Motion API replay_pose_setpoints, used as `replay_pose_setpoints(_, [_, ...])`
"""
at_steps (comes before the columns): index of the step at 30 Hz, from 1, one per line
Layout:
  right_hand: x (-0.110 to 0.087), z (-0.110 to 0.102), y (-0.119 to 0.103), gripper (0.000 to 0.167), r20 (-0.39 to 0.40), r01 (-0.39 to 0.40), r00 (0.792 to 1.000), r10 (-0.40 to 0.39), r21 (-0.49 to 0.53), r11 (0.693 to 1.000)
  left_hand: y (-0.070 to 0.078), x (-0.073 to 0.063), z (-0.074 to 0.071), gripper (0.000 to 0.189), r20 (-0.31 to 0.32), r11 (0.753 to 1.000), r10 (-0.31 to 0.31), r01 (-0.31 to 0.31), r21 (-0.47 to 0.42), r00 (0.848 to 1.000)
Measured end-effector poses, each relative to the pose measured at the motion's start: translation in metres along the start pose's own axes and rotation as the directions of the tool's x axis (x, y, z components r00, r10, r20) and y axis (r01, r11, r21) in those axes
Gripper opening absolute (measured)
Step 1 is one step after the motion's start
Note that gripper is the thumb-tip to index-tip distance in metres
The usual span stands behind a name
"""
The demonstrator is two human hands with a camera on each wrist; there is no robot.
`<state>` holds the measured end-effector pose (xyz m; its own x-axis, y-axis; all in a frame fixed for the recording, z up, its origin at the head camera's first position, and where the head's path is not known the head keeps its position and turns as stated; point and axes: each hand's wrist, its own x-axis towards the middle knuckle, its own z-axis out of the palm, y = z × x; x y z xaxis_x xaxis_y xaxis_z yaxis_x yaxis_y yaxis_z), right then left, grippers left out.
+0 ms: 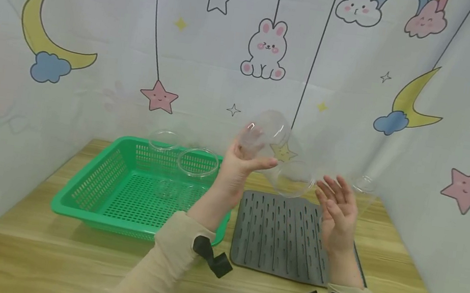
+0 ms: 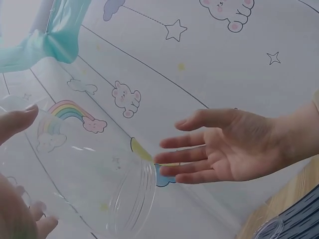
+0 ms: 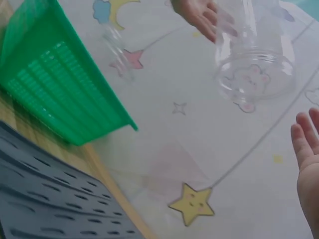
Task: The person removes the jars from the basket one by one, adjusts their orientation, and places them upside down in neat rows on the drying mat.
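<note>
My left hand (image 1: 233,173) holds a clear jar (image 1: 278,135) above the back of the table, thumb on one side and fingers on the other. The jar is tilted, its round mouth pointing down and to the right. In the left wrist view the transparent jar (image 2: 94,169) shows ridges below its rim. My right hand (image 1: 339,214) is raised just right of the mouth, apart from it, palm turned inward and fingers loosely extended. The right wrist view shows the jar (image 3: 256,55) hanging between the left hand (image 3: 199,17) and right hand (image 3: 308,169).
A green plastic basket (image 1: 76,197) stands at left with clear jars (image 1: 198,162) upright inside. Right of it lies a grey ridged, slotted mat (image 1: 280,241). Another clear container (image 1: 364,184) stands at the mat's far right. A patterned curtain (image 1: 210,64) encloses the wooden table (image 1: 81,265).
</note>
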<state>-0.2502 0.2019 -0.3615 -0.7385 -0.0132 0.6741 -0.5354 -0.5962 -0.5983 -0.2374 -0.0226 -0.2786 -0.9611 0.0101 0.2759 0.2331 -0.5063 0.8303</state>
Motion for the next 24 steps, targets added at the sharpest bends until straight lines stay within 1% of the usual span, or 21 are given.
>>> replay_pose_setpoints(2, [0.0, -0.007, -0.006, 0.039, -0.017, 0.074, 0.997, -0.073, 0.051, 0.996, -0.006, 0.001, 0.004, 0.09, -0.018, 1.0, 0.001, -0.001, 0.005, 1.0])
replay_pose_setpoints(4, [0.0, -0.014, -0.012, 0.035, -0.042, 0.136, 0.99, -0.132, 0.119, 0.984, -0.012, 0.003, 0.008, 0.091, -0.039, 1.0, -0.002, 0.003, 0.017, 0.999])
replay_pose_setpoints(7, [-0.001, -0.024, -0.021, 0.03, -0.087, 0.199, 0.979, -0.185, 0.185, 0.962, -0.023, 0.005, 0.015, 0.095, -0.075, 0.999, -0.023, 0.026, 0.04, 0.997])
replay_pose_setpoints(9, [-0.002, -0.031, -0.026, 0.026, -0.133, 0.234, 0.968, -0.212, 0.188, 0.954, -0.031, 0.006, 0.02, 0.098, -0.089, 0.998, -0.027, 0.032, 0.058, 0.996])
replay_pose_setpoints(11, [-0.004, -0.04, -0.03, 0.023, -0.193, 0.26, 0.954, -0.228, 0.16, 0.952, -0.04, 0.009, 0.023, 0.1, -0.107, 0.996, -0.03, 0.039, 0.083, 0.994])
replay_pose_setpoints(13, [-0.006, -0.05, -0.032, 0.02, -0.269, 0.269, 0.935, -0.232, 0.109, 0.957, -0.05, 0.012, 0.025, 0.101, -0.121, 0.993, -0.023, 0.037, 0.114, 0.992])
replay_pose_setpoints(14, [-0.006, -0.055, -0.033, 0.018, -0.308, 0.269, 0.923, -0.232, 0.084, 0.96, -0.055, 0.013, 0.026, 0.101, -0.128, 0.99, -0.021, 0.038, 0.134, 0.992])
replay_pose_setpoints(16, [-0.009, -0.067, -0.035, 0.016, -0.379, 0.244, 0.903, -0.204, 0.06, 0.968, -0.064, 0.015, 0.027, 0.1, -0.134, 0.985, -0.011, 0.033, 0.167, 0.991])
replay_pose_setpoints(19, [-0.014, -0.086, -0.036, 0.016, -0.479, 0.185, 0.866, -0.143, 0.04, 0.982, -0.075, 0.018, 0.029, 0.1, -0.136, 0.979, -0.008, 0.035, 0.2, 0.991])
replay_pose_setpoints(22, [-0.021, -0.104, -0.035, 0.02, -0.561, 0.086, 0.826, -0.061, 0.018, 0.996, -0.085, 0.019, 0.03, 0.1, -0.143, 0.974, -0.014, 0.046, 0.222, 0.99])
replay_pose_setpoints(23, [-0.023, -0.11, -0.034, 0.019, -0.588, 0.05, 0.808, -0.032, 0.014, 0.999, -0.088, 0.019, 0.03, 0.1, -0.149, 0.972, -0.017, 0.051, 0.231, 0.989])
replay_pose_setpoints(24, [-0.026, -0.115, -0.033, 0.02, -0.606, 0.014, 0.796, -0.003, 0.013, 1.0, -0.091, 0.019, 0.03, 0.1, -0.155, 0.968, -0.017, 0.055, 0.246, 0.988])
